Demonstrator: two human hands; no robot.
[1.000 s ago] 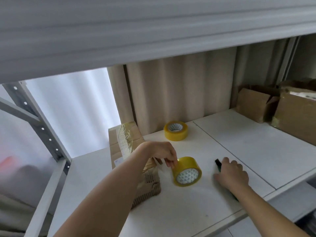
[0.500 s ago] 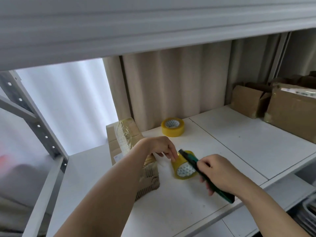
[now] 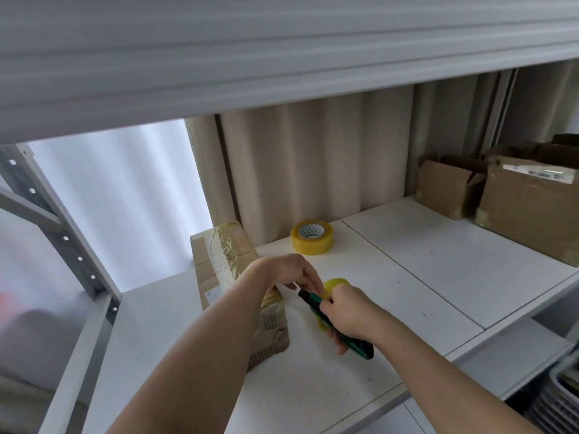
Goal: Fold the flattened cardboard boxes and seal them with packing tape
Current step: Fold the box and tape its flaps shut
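Yellow packing tape roll (image 3: 336, 285) stands near the white shelf's (image 3: 438, 270) front edge; left hand (image 3: 296, 274) fingers pinch it, right hand (image 3: 347, 311) grips a green utility knife (image 3: 316, 300).

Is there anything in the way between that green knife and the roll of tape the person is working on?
Nothing visible. The right hand holds the green knife with its tip right at the near tape roll, where the left hand has its fingers. The right hand itself hides most of the roll from the camera.
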